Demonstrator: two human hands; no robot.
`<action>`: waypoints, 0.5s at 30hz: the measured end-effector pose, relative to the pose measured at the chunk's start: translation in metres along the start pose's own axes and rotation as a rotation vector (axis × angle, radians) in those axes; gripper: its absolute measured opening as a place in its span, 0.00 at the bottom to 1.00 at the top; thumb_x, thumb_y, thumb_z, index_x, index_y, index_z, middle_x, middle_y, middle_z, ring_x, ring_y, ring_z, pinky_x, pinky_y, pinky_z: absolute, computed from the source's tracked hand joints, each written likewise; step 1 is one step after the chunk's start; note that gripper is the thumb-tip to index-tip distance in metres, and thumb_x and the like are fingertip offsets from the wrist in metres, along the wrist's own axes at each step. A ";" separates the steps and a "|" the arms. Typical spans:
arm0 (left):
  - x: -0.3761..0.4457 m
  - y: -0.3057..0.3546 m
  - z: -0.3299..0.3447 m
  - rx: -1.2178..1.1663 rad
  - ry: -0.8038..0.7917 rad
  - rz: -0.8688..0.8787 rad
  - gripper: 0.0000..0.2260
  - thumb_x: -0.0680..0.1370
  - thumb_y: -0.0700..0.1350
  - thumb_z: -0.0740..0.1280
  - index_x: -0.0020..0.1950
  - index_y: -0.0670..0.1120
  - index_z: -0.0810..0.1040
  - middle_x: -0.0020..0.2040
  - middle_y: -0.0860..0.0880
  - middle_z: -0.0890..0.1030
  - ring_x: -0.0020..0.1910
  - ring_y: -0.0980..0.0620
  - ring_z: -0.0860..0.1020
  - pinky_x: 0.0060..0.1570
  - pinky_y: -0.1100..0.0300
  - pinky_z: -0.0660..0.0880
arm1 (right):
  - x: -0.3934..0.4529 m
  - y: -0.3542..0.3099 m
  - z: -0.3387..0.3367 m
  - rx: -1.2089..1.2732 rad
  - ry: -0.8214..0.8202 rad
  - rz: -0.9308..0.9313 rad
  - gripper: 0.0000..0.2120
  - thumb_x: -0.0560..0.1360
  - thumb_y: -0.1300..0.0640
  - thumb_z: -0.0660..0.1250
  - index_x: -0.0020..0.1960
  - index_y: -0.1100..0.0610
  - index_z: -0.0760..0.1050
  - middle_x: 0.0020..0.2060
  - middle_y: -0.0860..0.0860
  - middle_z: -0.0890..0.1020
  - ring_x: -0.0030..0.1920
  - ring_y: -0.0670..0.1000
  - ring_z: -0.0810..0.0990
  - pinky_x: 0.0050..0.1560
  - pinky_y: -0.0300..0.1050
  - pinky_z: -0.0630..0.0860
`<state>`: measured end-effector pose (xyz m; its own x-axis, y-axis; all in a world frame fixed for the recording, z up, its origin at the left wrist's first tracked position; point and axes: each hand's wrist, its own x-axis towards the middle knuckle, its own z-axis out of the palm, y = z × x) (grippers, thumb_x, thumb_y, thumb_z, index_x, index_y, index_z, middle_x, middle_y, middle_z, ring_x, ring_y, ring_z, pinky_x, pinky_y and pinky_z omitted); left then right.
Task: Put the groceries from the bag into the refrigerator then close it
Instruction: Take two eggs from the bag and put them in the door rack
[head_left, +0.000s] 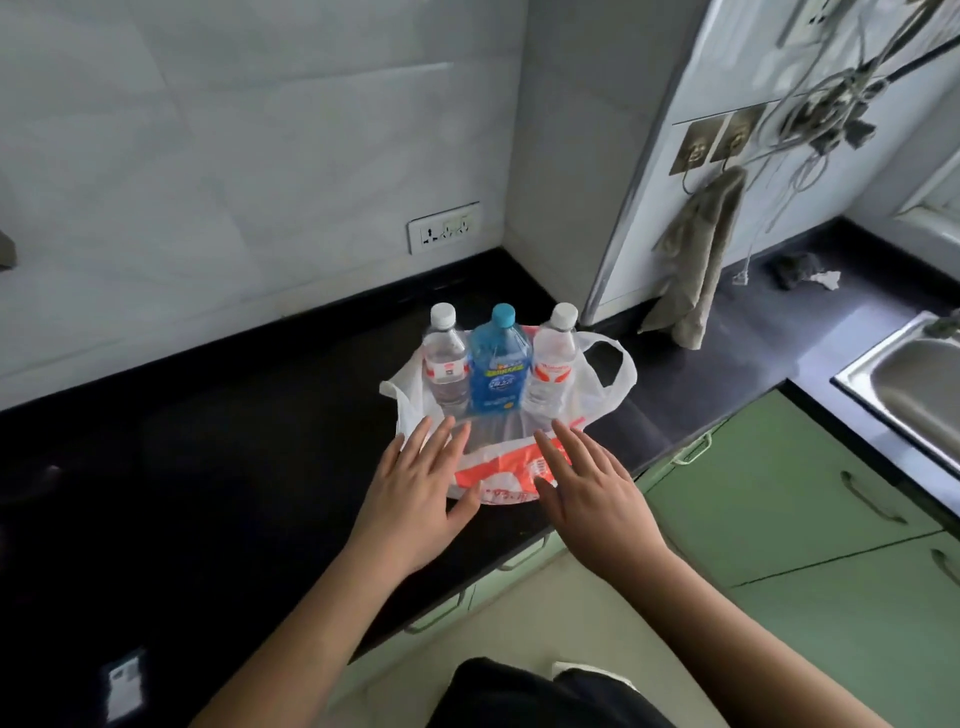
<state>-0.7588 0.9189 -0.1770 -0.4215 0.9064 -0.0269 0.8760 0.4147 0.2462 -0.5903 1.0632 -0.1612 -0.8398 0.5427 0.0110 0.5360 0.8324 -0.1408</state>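
Note:
A white and orange plastic bag (597, 395) lies spread open on the black counter (234, 467). Three bottles stand upright in it in a row: a clear bottle with a white cap (444, 364) on the left, a blue bottle with a blue cap (500, 366) in the middle, and a clear bottle with an orange label (555, 364) on the right. My left hand (415, 493) and my right hand (592, 488) hover flat over the bag's near edge with fingers straight, holding nothing. No refrigerator is in view.
A steel sink (914, 384) sits at the right. A grey cloth (696, 260) hangs from wall hooks beside tangled cables (831, 109). A wall socket (444, 228) is behind the bag. Green cabinet doors (779, 499) run under the counter.

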 end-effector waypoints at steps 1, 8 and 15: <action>0.007 0.000 0.003 -0.027 -0.009 0.004 0.37 0.76 0.69 0.35 0.81 0.52 0.44 0.81 0.51 0.51 0.80 0.52 0.45 0.78 0.49 0.45 | 0.007 0.001 0.001 0.000 -0.001 -0.003 0.30 0.80 0.40 0.41 0.75 0.52 0.62 0.73 0.54 0.67 0.73 0.56 0.65 0.71 0.53 0.61; 0.047 -0.013 0.021 -0.049 -0.043 -0.023 0.39 0.75 0.70 0.35 0.81 0.49 0.46 0.81 0.51 0.51 0.79 0.54 0.44 0.78 0.52 0.43 | 0.051 0.016 0.025 0.037 0.006 -0.090 0.25 0.79 0.48 0.61 0.74 0.54 0.65 0.71 0.55 0.70 0.71 0.57 0.69 0.69 0.53 0.65; 0.073 -0.008 0.042 -0.110 -0.064 -0.040 0.32 0.79 0.61 0.38 0.80 0.47 0.56 0.80 0.50 0.57 0.79 0.53 0.50 0.77 0.57 0.43 | 0.095 0.028 0.050 0.043 -0.017 -0.233 0.24 0.72 0.56 0.74 0.67 0.56 0.74 0.64 0.57 0.78 0.63 0.58 0.77 0.61 0.54 0.74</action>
<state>-0.7866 0.9847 -0.2215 -0.4369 0.8940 -0.0998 0.8262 0.4426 0.3486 -0.6600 1.1323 -0.2133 -0.9421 0.3340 0.0315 0.3235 0.9293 -0.1785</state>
